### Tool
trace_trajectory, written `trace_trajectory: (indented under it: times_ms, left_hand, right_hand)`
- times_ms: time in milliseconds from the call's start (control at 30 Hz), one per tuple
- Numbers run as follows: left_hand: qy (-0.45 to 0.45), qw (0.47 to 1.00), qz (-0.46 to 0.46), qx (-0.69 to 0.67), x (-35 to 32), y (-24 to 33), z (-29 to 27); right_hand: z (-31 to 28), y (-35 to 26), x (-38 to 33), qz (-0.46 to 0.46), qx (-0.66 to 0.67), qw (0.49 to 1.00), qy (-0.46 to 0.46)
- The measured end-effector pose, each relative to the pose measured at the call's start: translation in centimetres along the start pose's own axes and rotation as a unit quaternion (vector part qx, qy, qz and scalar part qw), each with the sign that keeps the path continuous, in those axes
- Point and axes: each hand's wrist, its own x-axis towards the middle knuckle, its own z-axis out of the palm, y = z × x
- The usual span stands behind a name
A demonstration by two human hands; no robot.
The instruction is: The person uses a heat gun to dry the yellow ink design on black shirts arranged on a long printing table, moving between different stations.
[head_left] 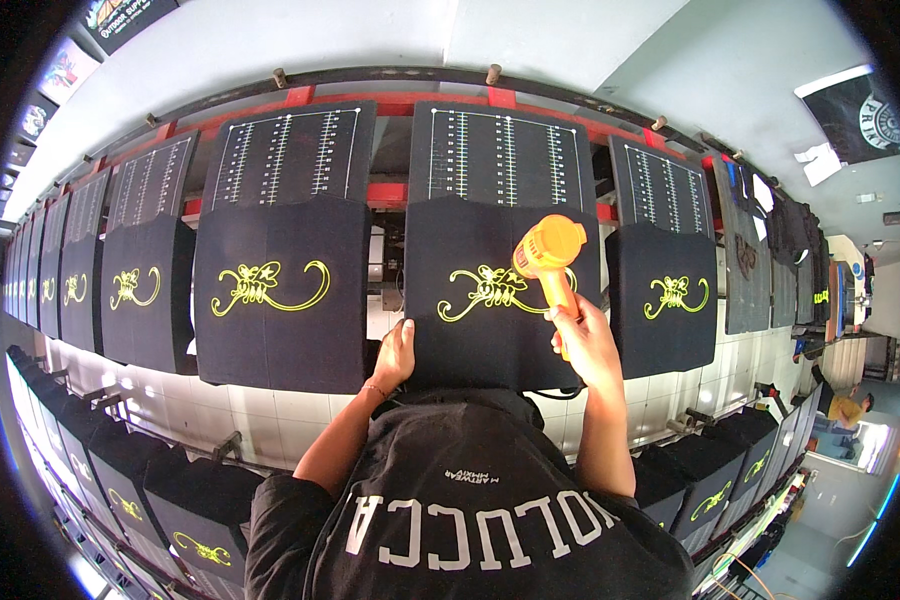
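Observation:
A black shirt panel (470,340) with a yellow-green swirl print (485,288) lies on a printing board straight ahead. My right hand (582,338) grips the handle of an orange heat gun (547,248), whose head is held over the print's right end. My left hand (395,355) rests flat on the lower left edge of the same panel, fingers together, holding nothing.
More black panels with the same yellow print line up left (270,290) and right (667,300), with ruled black boards (295,150) tilted up behind on a red frame (390,103). Another row of printed panels (185,520) runs below. A person in yellow (848,408) stands far right.

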Motion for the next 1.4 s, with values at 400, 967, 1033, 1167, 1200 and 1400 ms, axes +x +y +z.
trace_trajectory:
  times_ms: [400, 967, 1033, 1167, 1200, 1400]
  left_hand:
    - [0.012, 1.0, 0.015, -0.003, 0.1, -0.2, 0.1]
    - [0.027, 0.999, 0.018, 0.001, -0.1, 0.0, 0.1]
    - [0.028, 0.999, 0.017, -0.001, -0.2, 0.0, 0.1]
    - [0.024, 1.0, 0.008, 0.012, -0.4, 0.5, 0.0]
    - [0.026, 0.999, 0.008, 0.02, -0.4, 0.5, 0.0]
    - [0.08, 0.996, 0.028, 0.037, -0.2, -1.2, 1.0]
  right_hand:
    - [-0.4, -0.2, 0.6, -0.027, 0.004, 0.999, 0.035]
    - [-1.5, 0.0, 0.4, -0.01, 0.062, 0.998, 0.011]
    - [-1.2, 0.2, 0.2, -0.018, 0.04, 0.999, 0.024]
    - [-1.9, 0.1, 0.1, -0.001, 0.037, 0.999, 0.009]
    - [-2.2, 0.1, 0.1, 0.006, 0.051, 0.999, 0.003]
    - [-2.6, 0.4, -0.7, -0.004, 0.035, 0.999, -0.01]
